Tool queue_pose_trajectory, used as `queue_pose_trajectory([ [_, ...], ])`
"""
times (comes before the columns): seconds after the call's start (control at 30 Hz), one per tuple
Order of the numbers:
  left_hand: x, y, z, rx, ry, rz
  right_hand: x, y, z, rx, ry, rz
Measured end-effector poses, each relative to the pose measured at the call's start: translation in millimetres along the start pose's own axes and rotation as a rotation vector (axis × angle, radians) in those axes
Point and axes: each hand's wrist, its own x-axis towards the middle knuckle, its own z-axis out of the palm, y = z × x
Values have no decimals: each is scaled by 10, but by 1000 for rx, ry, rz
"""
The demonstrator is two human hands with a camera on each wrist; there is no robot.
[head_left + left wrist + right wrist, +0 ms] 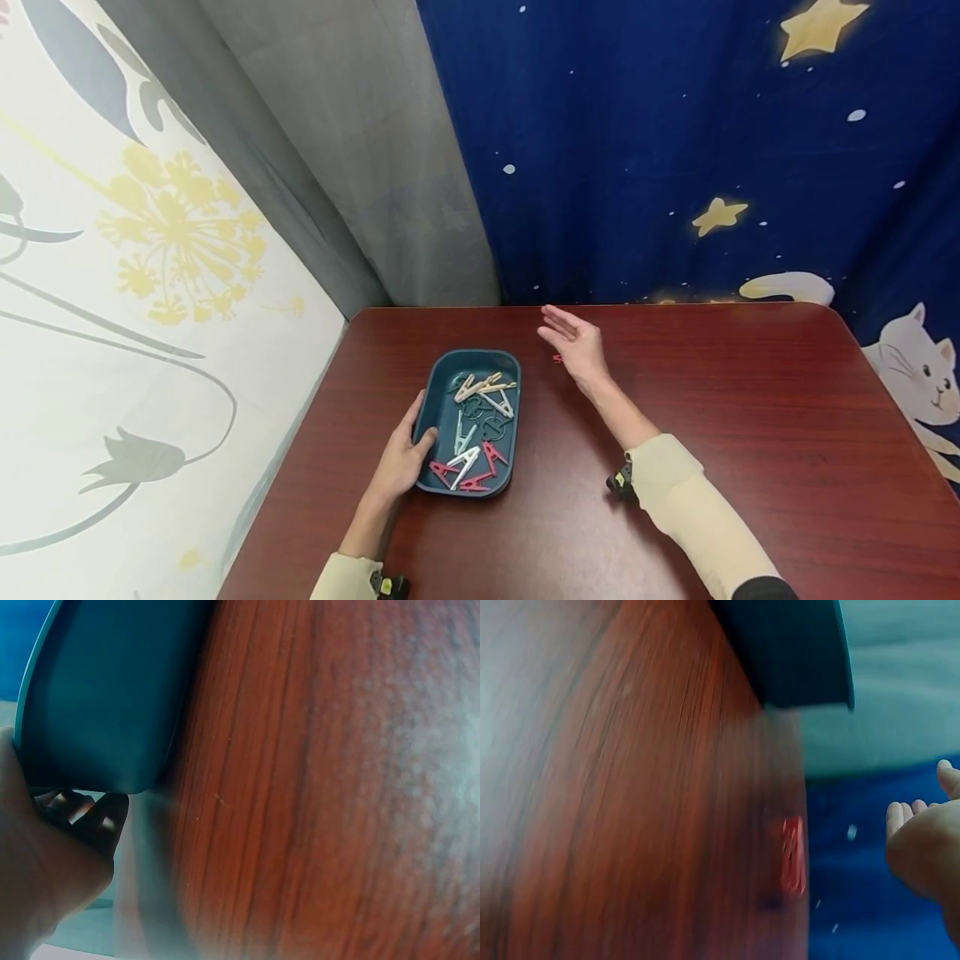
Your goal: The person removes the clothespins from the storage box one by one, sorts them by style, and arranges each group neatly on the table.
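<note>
A person's left hand (399, 461) grips the near left side of a dark teal tray (472, 358), thumb hooked over the rim and fingers against the outer wall, while the right hand (580, 348) hangs above the tabletop (750, 433) with fingers extended and nothing seen in their hold. Near them, a lone red clip (557, 359) lies on the wood, to the right of the tray's far end and apart from it; inside the tray, a white clip (464, 467) and others in red, pale and dark green sit loosely scattered. Picking up the stray piece would likely go best with thumb and forefinger brought down on either side of its narrow body, lifted clear of the rim and released low, the left hand bracing the tray against sliding. The reddish-brown, wood-grained surface catches a soft glare and may let small plastic skid. Behind it hang a gray curtain (360, 125) and a blue curtain (622, 125) with stars and a white cat; a flower-patterned white panel (247, 467) flanks the left.
</note>
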Motion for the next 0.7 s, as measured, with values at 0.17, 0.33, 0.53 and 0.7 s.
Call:
queue_pose_trajectory([
  [0.17,1,-15,-8,-5,-9,4,-47,-27,314,-12,-151,-34],
  [0.33,1,-25,-8,-4,-5,12,-153,-12,605,-90,-296,-18],
  [0.53,10,-26,0,1,5,34,-360,95,861,-141,-519,35],
  [0.7,9,-28,3,-7,2,16,-511,138,967,-255,-697,73],
])
